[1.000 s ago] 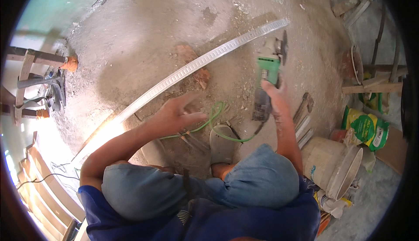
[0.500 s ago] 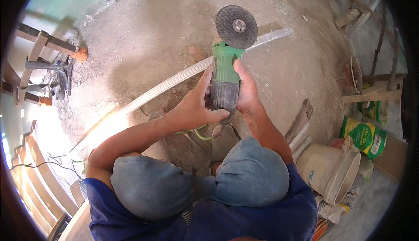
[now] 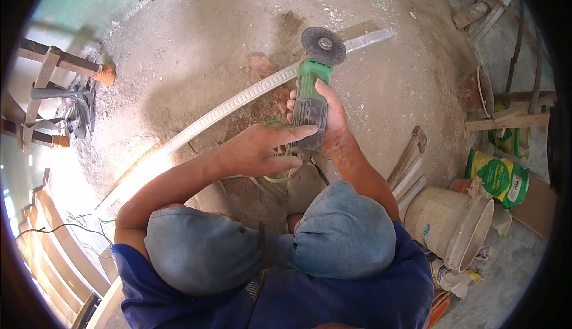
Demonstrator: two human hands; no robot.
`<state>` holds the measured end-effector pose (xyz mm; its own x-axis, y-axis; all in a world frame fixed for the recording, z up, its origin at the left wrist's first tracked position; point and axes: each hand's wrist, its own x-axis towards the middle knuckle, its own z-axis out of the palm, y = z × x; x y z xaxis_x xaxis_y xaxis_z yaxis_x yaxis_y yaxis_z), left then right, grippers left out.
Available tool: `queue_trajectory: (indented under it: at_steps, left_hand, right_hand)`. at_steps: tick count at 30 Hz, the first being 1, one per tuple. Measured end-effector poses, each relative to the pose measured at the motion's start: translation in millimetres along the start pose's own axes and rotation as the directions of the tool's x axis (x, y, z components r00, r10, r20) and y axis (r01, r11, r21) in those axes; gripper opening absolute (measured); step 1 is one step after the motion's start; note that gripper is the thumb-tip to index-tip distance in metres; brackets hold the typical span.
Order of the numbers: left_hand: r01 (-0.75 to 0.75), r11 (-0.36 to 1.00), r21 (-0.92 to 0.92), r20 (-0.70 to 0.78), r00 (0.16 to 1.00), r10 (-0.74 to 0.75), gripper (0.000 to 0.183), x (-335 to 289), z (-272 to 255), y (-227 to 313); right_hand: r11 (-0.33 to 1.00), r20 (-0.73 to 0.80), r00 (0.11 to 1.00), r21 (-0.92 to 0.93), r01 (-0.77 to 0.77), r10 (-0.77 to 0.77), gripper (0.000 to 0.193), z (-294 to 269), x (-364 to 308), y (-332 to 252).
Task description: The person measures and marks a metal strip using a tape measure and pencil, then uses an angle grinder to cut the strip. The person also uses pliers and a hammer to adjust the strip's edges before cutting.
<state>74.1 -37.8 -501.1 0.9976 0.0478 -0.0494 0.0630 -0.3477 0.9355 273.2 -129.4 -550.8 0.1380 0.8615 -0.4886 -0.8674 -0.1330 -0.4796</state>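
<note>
My right hand (image 3: 332, 105) is closed around the green and black body of an angle grinder (image 3: 310, 93), thumb on its near face and fingertips showing on the left side. The grinder points away from me, with a dark round disc (image 3: 323, 45) at its far end. My left hand (image 3: 259, 150) is beside the grinder's rear, index finger stretched across the black casing and thumb apart below it. Behind the grinder, a long pale ridged strip (image 3: 238, 102) lies slantwise on the floor. A green cord (image 3: 275, 180) curves below my left hand.
At right lie a tipped whitish bucket (image 3: 444, 224), a green and yellow bag (image 3: 496, 176) and some wooden pieces (image 3: 408, 156). Further back is a brown bucket (image 3: 476, 92). A wooden frame with dark straps (image 3: 53, 84) stands at left. My bent knees are close below my hands.
The grinder has dropped slightly toward me and its disc has tilted. My left hand has loosened from its side, shifting lower with the index finger now across the casing.
</note>
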Motion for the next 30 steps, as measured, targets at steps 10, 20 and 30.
queue_trajectory:
  at_steps: [10,20,30]
  left_hand:
    - [-0.116,0.881,0.458,-0.156,0.966,0.208,0.079,2,16,-10]
    - [-0.107,0.856,0.507,-0.144,0.968,0.206,0.087,-5,20,-11]
    - [-0.059,0.898,0.436,-0.151,0.979,0.137,0.086,-6,20,-11]
  right_hand:
    - [0.998,0.010,1.000,0.057,0.013,-0.014,0.049,-1,0,8]
    - [0.999,-0.036,0.998,-0.019,0.047,-0.047,0.049,9,-5,11]
    - [0.999,-0.084,0.996,-0.007,0.031,-0.032,0.047,6,-2,8]
